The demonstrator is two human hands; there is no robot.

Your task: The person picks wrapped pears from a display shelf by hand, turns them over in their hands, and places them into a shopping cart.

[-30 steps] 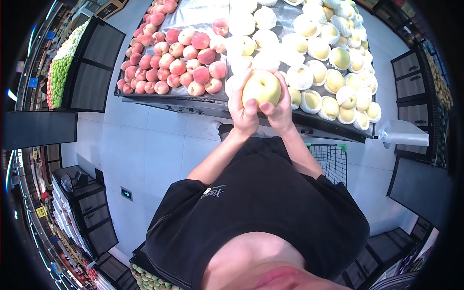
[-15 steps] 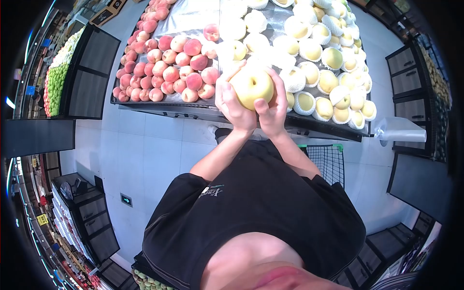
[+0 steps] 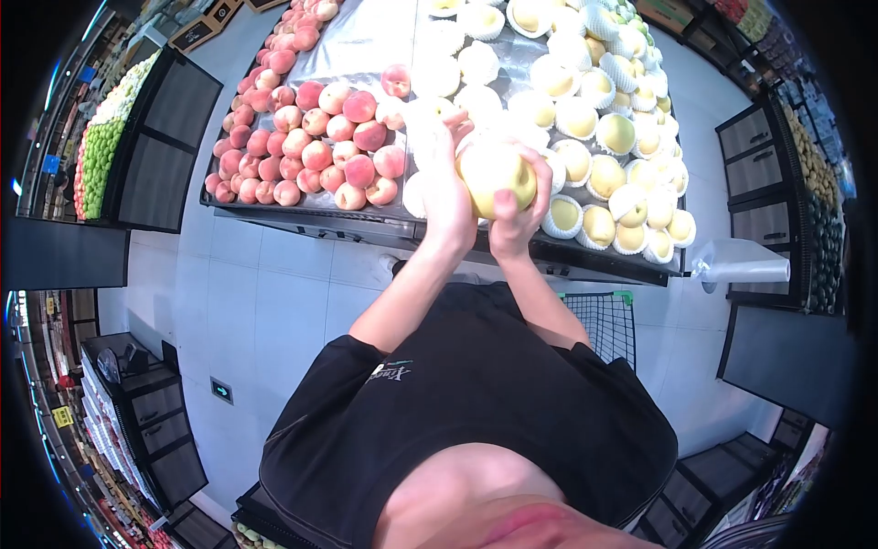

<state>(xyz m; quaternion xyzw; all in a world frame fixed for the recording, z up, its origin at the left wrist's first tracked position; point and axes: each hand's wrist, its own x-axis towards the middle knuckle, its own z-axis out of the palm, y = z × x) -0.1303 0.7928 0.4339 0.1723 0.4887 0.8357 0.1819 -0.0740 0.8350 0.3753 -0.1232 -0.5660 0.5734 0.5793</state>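
A round yellow pear (image 3: 492,176) is held up over the front edge of the fruit stand. My right hand (image 3: 523,212) grips it from the right, thumb across the near side and fingers around the far right side. On the pear's left, my left hand (image 3: 449,188) stands edge-on with its fingers stretched upward. Its palm faces the fruit; whether it touches cannot be made out. Behind both hands, more yellow pears (image 3: 606,175) sit in white foam nets, partly washed out by bright light.
Peaches (image 3: 317,156) are piled on the stand's left side. A black front edge (image 3: 366,222) borders the stand. At its right corner hangs a roll of clear plastic bags (image 3: 745,263). A wire shopping cart (image 3: 608,320) with green corners stands beneath, near my right arm.
The pear has turned and tilted to the right in my right hand. My left hand has loosened from around it, its fingers now straighter. The view has shifted slightly.
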